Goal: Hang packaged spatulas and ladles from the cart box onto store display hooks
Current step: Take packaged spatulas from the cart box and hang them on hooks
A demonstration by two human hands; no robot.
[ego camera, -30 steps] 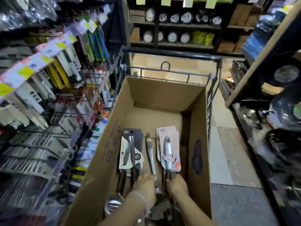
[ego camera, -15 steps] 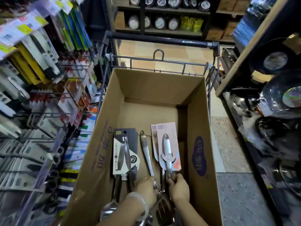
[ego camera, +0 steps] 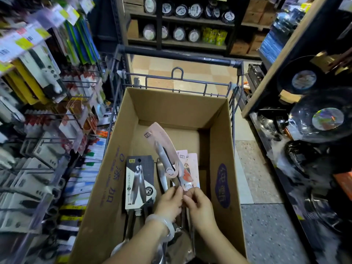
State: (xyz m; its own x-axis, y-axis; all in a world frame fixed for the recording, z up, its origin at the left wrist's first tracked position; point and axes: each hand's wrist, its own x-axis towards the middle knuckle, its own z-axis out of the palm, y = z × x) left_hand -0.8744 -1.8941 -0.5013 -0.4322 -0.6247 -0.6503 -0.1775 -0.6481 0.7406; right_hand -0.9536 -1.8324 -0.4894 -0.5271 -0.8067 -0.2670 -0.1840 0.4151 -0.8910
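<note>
Pink-carded utensil (ego camera: pixel 165 149) now lifted from the box (ego camera: pixel 221 130), pinched by left hand (ego camera: pixel 169 203) and right hand (ego camera: pixel 199 204).

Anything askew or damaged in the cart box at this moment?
Only the pink-carded utensil: both hands pinch its lower end, so it tilts up out of the cardboard box, its card bowed. The black-carded utensil pack lies flat. No damage visible.

A pink-carded utensil (ego camera: pixel 165 149) with a steel handle tilts up out of the cardboard box (ego camera: pixel 221 130), its card leaning left. More pink-carded packs (ego camera: pixel 190 168) lie flat below it, a black-and-white carded pack (ego camera: pixel 140 180) to their left, a bare steel handle (ego camera: pixel 162 174) between.
</note>
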